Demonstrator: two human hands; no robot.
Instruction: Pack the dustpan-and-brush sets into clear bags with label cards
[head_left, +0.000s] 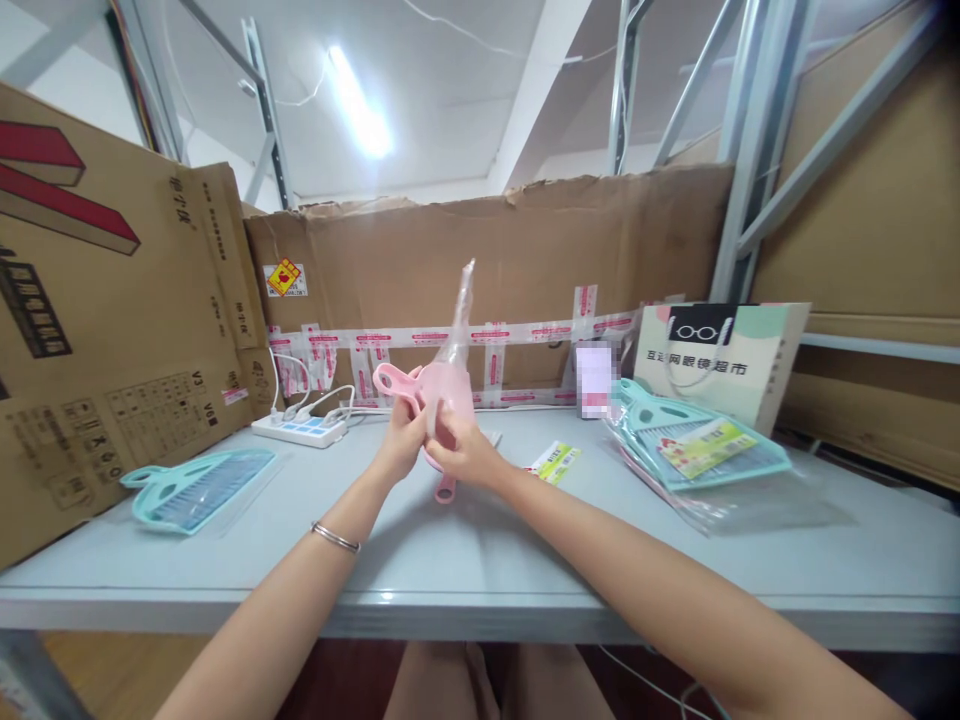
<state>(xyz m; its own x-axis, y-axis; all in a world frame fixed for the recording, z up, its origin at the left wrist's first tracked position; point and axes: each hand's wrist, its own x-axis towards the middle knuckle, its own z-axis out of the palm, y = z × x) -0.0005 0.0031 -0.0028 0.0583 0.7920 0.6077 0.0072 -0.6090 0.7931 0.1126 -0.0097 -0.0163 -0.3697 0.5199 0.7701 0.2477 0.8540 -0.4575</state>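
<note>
My left hand (403, 445) is closed around a pink dustpan-and-brush set (471, 400) near its looped handle, above the middle of the table. On its right side my right hand (465, 455) grips the same set, fingers bent against it and partly hidden. A clear plastic bag (457, 330) covers the pan, its twisted end pointing upward. Another pink handle loop (445, 489) hangs below my hands. A green-and-yellow card label (556, 462) lies just right of my right wrist.
The grey table (450, 570) bears a teal dustpan set (206, 490) at left and bagged teal sets (697, 440) at right. Behind stand a power strip (300, 428), a pixelated box (596, 380) and a paper bag (720, 350). Cardboard (420, 260) walls the back.
</note>
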